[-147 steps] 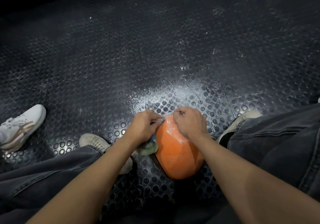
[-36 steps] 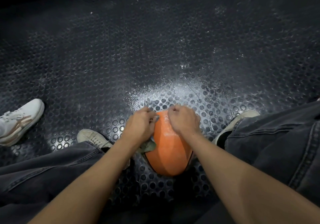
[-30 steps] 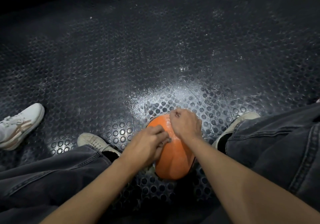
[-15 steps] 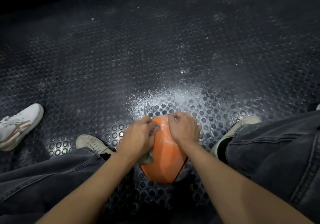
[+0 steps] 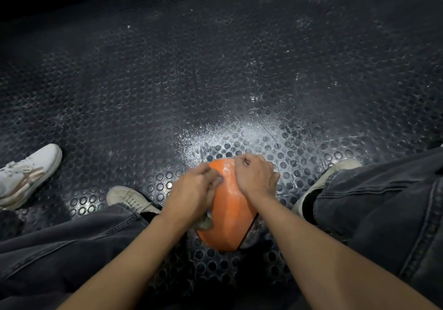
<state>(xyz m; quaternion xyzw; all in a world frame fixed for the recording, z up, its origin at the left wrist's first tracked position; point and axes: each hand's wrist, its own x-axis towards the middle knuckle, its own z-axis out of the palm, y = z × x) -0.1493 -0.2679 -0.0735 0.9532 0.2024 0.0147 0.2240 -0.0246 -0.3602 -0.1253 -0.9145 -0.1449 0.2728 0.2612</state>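
Observation:
An orange ball [image 5: 229, 216] with a glossy, wet-looking top sits on the black studded floor between my feet. My left hand [image 5: 191, 192] lies on its left side, fingers curled around a grey-green cloth [image 5: 205, 223] that pokes out below my palm. My right hand [image 5: 255, 178] grips the ball's upper right, fingers curled over its far edge. A black seam runs down the ball's lower right.
The studded rubber floor [image 5: 215, 82] has a whitish wet patch [image 5: 239, 132] just beyond the ball. My two shoes [image 5: 130, 199] [image 5: 328, 178] and dark jeans flank the ball. Another person's white sneaker [image 5: 26, 173] stands at the far left.
My left hand with the cloth has been moving back and forth over the ball's left side. The ball has turned a little under my right hand, which stays on its top.

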